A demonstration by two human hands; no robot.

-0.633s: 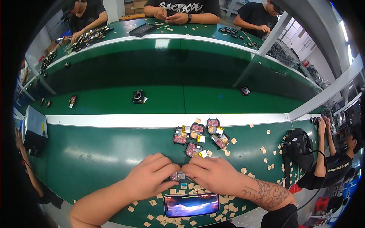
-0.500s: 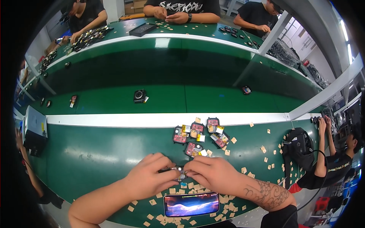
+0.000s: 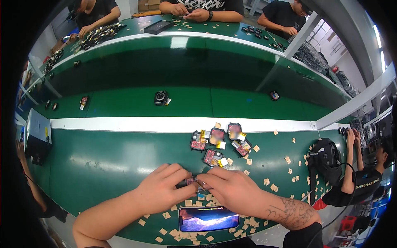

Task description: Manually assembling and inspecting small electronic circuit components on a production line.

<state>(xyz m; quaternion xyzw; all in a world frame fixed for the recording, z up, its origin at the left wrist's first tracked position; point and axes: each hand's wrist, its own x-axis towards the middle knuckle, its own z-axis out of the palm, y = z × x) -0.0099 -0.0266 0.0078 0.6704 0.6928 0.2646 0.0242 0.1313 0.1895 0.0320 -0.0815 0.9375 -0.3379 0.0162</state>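
Note:
My left hand (image 3: 159, 191) and my right hand (image 3: 232, 188) meet over the green bench near its front edge. Between their fingertips they pinch one small dark square device case (image 3: 192, 182), its pinkish inside partly showing. The fingers cover most of it. Just beyond my hands lie several more open cases (image 3: 215, 141) with pink insides and small gold-coloured parts beside them. A smartphone (image 3: 209, 218) with a lit screen lies flat right below my hands.
Small tan paper squares (image 3: 290, 170) litter the bench at the right and around the phone. A green conveyor belt (image 3: 186, 103) behind a white strip carries a dark square unit (image 3: 161, 98). A black tool (image 3: 326, 159) sits at right, a grey box (image 3: 36, 134) at left. Other people work across and beside.
Both hands stay pressed together on the small case, with only slight finger shifts. Nothing else has moved.

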